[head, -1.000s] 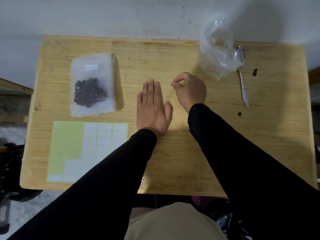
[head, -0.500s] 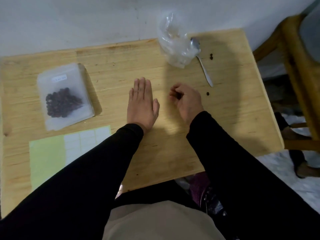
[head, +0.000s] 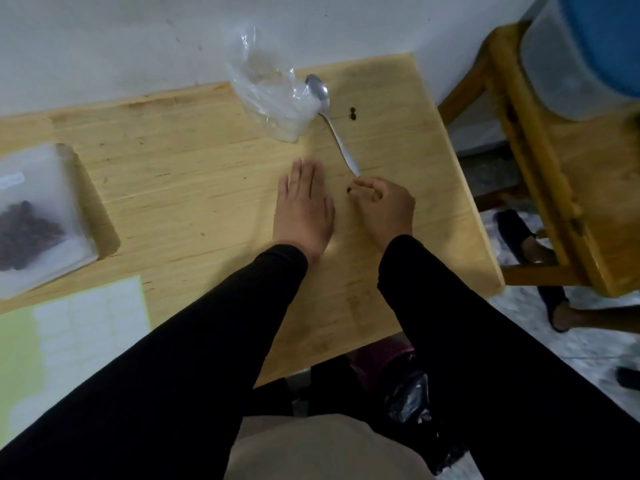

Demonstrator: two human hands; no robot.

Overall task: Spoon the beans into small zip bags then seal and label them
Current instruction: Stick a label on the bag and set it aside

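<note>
Right hand gathering a stray bean

Its curled fingers reach for the bean just at its 9 o'clock, holding nothing visible; left hand lies flat, released. Filled zip bag rests at the table's 9 o'clock, spoon at 1.

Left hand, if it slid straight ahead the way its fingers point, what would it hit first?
Probably the crumpled clear plastic bag: the left hand lies flat, fingers pointing toward the wall, with bare table between.

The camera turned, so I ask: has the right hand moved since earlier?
Yes. The right hand went rightward, now beside the handle end of the spoon.
</note>
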